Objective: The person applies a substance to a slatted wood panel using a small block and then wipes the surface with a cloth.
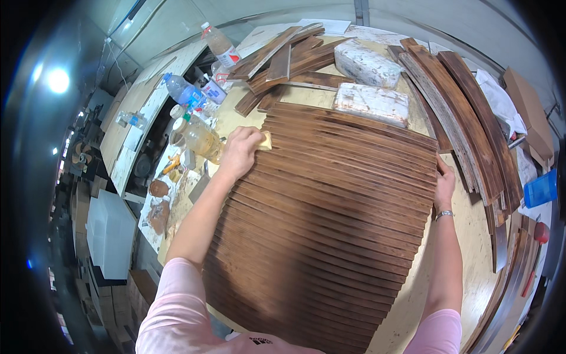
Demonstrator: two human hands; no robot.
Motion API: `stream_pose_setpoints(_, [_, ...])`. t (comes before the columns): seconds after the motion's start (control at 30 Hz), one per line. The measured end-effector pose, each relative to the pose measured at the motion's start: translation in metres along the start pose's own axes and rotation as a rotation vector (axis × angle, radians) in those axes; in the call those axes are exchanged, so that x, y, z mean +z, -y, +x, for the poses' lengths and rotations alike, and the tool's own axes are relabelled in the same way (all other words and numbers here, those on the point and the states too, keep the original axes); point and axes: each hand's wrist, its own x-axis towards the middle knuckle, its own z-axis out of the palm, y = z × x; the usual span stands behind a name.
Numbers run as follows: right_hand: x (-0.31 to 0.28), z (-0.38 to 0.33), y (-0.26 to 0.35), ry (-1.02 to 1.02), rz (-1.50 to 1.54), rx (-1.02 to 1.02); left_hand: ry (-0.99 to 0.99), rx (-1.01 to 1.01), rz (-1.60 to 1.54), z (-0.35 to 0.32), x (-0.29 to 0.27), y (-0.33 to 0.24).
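Observation:
A wide brown slatted wood panel (330, 194) lies flat on the pale tabletop in front of me, its ridges running left to right. My left hand (242, 150) is closed around a small yellowish pad (266, 140), which rests on the panel's far left edge. At the panel's far right edge my right hand (444, 182) grips the side, fingers partly hidden behind the rim. A metal band (444, 214) circles my right wrist.
Several plastic bottles (197, 138) stand left of the panel. Loose brown boards (295, 59) are heaped behind it, beside two white wrapped blocks (371, 103). Long planks (460, 112) lie along the right, near a blue container (540, 189) and a red-handled tool (540, 233).

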Motion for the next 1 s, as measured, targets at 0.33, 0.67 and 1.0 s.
stream_pose_setpoints(0.33, [0.005,-0.001,0.007,0.013,0.056,0.04,-0.102,0.013,0.172,-0.009,-0.001,0.018])
stream_pose_setpoints(0.67, [0.007,-0.002,0.006,0.011,0.061,0.031,-0.21,-0.085,0.209,-0.01,0.004,0.033])
stream_pose_setpoints(1.0, [0.001,0.004,-0.006,0.01,0.064,0.004,-0.242,-0.441,-0.277,-0.025,-0.004,0.01])
